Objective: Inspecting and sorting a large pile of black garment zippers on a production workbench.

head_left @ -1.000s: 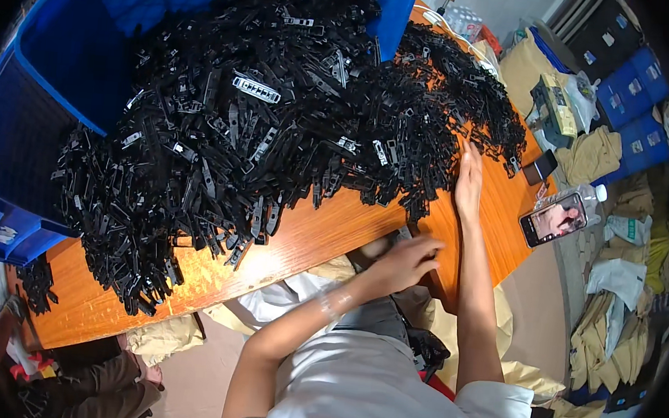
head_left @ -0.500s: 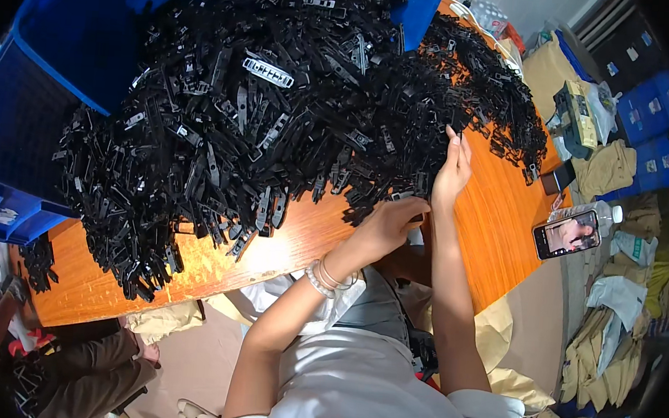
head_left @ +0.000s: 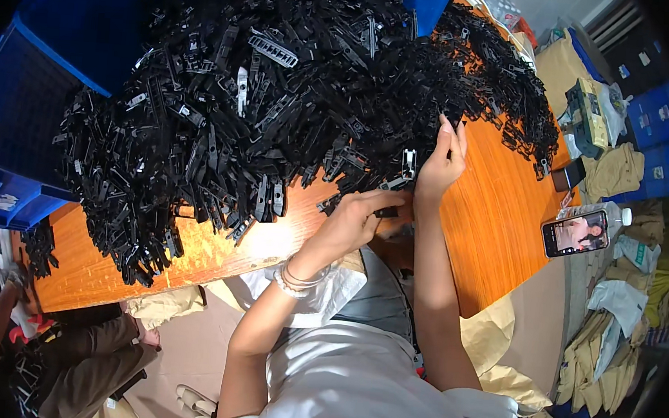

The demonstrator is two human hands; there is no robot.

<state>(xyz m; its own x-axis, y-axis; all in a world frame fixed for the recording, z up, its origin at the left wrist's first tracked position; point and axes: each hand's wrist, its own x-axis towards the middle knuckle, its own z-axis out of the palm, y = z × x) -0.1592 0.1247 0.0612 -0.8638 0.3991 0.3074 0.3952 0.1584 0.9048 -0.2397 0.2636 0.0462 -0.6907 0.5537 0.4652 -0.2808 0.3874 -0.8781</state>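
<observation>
A large heap of black plastic clips [head_left: 279, 118] covers much of the orange wood-grain table. By the heap's near edge, my left hand [head_left: 349, 224], with bracelets at its wrist, has its fingers pinched together on a dark clip [head_left: 388, 212]. My right hand [head_left: 441, 169] is just right of it, palm turned inward. Its fingertips are together at the rim of a pile of smaller black parts [head_left: 489, 88]; a dark bit shows at them, too small to name. One clip with a shiny metal part [head_left: 409, 164] lies beside the right hand.
Blue plastic bins [head_left: 22, 137] stand at the left. On the right, a phone [head_left: 576, 233] leans by a clear bottle [head_left: 621, 217] at the table's edge [head_left: 497, 245]. Tan bags and blue boxes [head_left: 656, 116] are beyond. Another person's legs [head_left: 95, 355] show at the lower left.
My left hand has moved left and a little nearer me, and a dark clip now shows at its fingers. My right hand has shifted slightly left. The whole view has tilted slightly.
</observation>
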